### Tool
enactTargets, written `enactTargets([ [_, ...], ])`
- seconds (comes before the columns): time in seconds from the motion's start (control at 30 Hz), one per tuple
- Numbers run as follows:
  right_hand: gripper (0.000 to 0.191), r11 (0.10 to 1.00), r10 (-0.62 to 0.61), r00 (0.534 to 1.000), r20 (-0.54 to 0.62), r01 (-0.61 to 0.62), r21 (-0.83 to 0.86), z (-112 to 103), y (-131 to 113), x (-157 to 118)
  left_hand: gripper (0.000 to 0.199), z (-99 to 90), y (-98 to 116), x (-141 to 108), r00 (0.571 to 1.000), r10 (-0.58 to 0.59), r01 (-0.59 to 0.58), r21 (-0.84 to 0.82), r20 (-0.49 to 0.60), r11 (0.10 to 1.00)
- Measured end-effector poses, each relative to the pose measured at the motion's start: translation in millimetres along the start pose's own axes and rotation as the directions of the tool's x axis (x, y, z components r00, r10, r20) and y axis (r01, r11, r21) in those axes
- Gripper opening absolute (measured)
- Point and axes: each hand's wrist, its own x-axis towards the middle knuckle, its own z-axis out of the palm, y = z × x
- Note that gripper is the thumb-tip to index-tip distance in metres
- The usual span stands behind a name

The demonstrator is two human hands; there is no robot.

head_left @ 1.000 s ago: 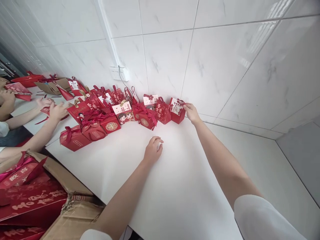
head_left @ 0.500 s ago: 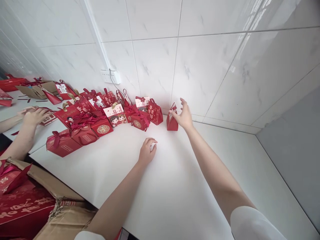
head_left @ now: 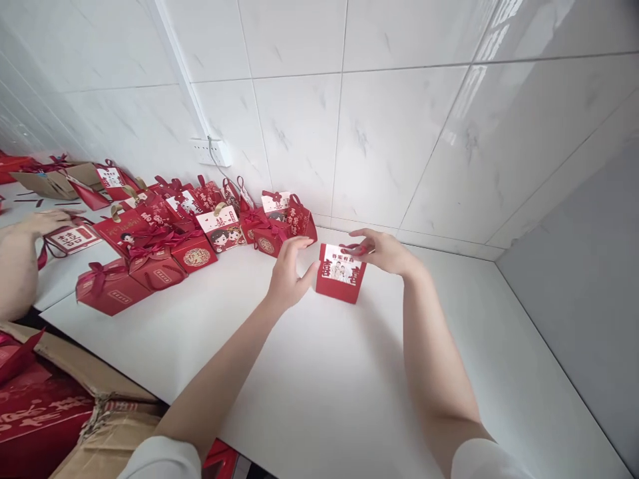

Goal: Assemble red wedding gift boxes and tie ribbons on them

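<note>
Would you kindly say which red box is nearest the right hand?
The white-panelled box between the left hand and right hand; the other boxes are farther left.

Left sleeve (head_left: 162,459) plain white, loose, rounded hem near elbow. Right sleeve (head_left: 484,460) same: white, plain, ends near elbow. Forearms (head_left: 224,369) bare; left hand (head_left: 288,276), right hand (head_left: 387,253) bare too.

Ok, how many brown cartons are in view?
2: one carton at lower left, beside the white table; another carton far left, near the wall. Others may hide behind the red gift boxes.
</note>
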Motion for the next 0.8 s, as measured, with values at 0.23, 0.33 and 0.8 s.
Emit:
enactTargets([
  [0.23,0.054,0.991,-0.127,0.987,0.102,0.129,-0.017,-8.4,-37.1,-42.2,0.033,-3.9,29.7,50.0,0.884,0.083,-0.066,-0.054,0.46,0.996],
  [0.33,0.067,0.994,-0.108,0.99,0.091,0.109,-0.01,-10.6,-40.4,-52.2,0.024,5.0,23.1,46.9,0.873,0.062,-0.04,-0.055,0.483,0.998],
  [0.8,0.052,0.991,-0.116,0.993,0.024,0.118,-0.068,-7.2,-48.3,-49.1,0.014,6.3,5.8,45.9,0.875,0.059,-0.07,0.005,0.481,0.998],
])
